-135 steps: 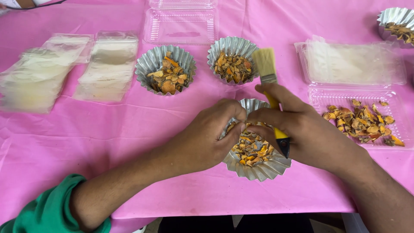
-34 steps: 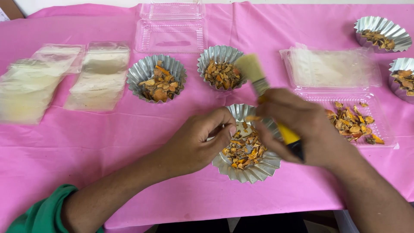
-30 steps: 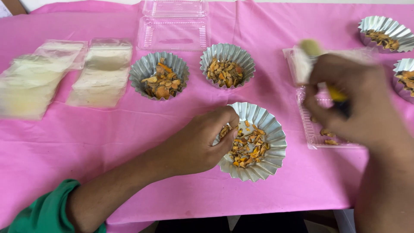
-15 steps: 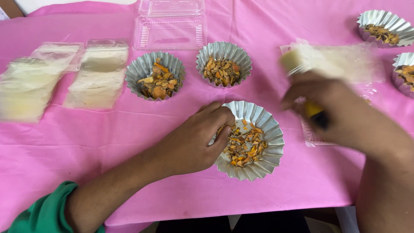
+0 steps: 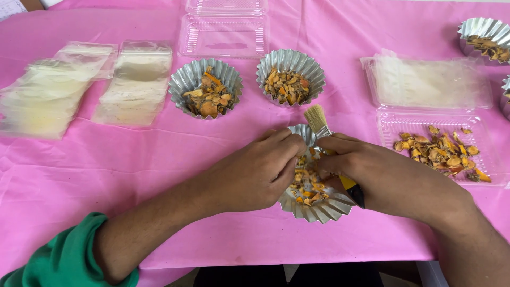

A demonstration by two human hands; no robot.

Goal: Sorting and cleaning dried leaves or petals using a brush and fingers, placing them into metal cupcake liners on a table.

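Pink cloth (image 5: 133,159) covers the table, slightly creased. Stacked clear plastic bags (image 5: 79,85) lie well left of the grip. Fluted foil cup (image 5: 319,204) of dry orange-brown chips sits under both hands. Left hand (image 5: 255,172) pinches into the chips; right hand (image 5: 382,172) is closed around a yellow-handled brush (image 5: 319,119), bristles up.

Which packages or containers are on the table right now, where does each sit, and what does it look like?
Clamshell box: top centre, clear plastic, open, empty.
Clear tray: right, rectangular, holds orange-brown pieces.
Sleeve stack: right rear, clear flat rectangles.
Bag stacks: left, clear bags, pale yellowish.
Foil cups: centre, fluted silver, orange-brown pieces inside.
No labels, signs or screens visible.
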